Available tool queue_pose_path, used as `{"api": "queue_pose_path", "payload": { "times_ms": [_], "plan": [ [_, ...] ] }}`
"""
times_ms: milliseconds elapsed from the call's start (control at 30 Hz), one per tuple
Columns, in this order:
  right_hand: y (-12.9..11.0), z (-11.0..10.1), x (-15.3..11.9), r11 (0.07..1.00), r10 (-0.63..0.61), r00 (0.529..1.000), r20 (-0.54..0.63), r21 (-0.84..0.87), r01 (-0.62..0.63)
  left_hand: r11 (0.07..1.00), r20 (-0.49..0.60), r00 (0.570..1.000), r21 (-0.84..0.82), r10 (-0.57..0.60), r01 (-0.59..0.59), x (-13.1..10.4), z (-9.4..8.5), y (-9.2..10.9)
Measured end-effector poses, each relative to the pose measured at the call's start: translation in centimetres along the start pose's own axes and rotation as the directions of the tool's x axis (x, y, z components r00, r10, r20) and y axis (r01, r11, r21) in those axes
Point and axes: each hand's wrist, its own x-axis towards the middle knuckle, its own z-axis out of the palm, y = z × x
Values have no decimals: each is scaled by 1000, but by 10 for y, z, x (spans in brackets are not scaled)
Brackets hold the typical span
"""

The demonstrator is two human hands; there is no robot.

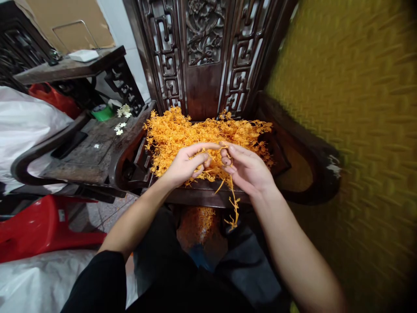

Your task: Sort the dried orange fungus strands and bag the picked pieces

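A wide heap of orange plastic-looking sprigs covers the seat of a dark carved wooden chair. Above its front edge my two hands meet. My right hand is closed on an orange sprig, whose thin stem dangles below the fingers past the seat edge. My left hand is curled, its index finger stretched across to the right fingertips and its thumb bent in. Orange bits show by the left fingers; exactly what they pinch is hidden.
On the left stands a second wooden chair with green tape and pale flower pieces. A red plastic stool and white sacks lie nearby. A yellow-green textured surface rises at right. More orange pieces sit below the seat.
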Motion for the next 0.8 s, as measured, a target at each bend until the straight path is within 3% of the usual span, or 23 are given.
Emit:
{"api": "queue_pose_path", "payload": {
  "times_ms": [167,333,600,800],
  "plan": [
    [-3,1,-1,1000,-3,1000,-4,30,3,991,-15,999,-130,-35,33,3,-1,3],
    [-11,-1,-4,995,-82,996,-19,-58,81,966,15,1000,-258,6,-2,3,-7,8],
    [-21,-19,-7,925,-289,957,-16,-261,275,937,-215,976,-344,-18,-58,6,-16,20],
    [-25,-26,-11,844,-431,899,77,-317,432,915,-202,977,-402,-68,-19,11,-23,16]
  ]
}}
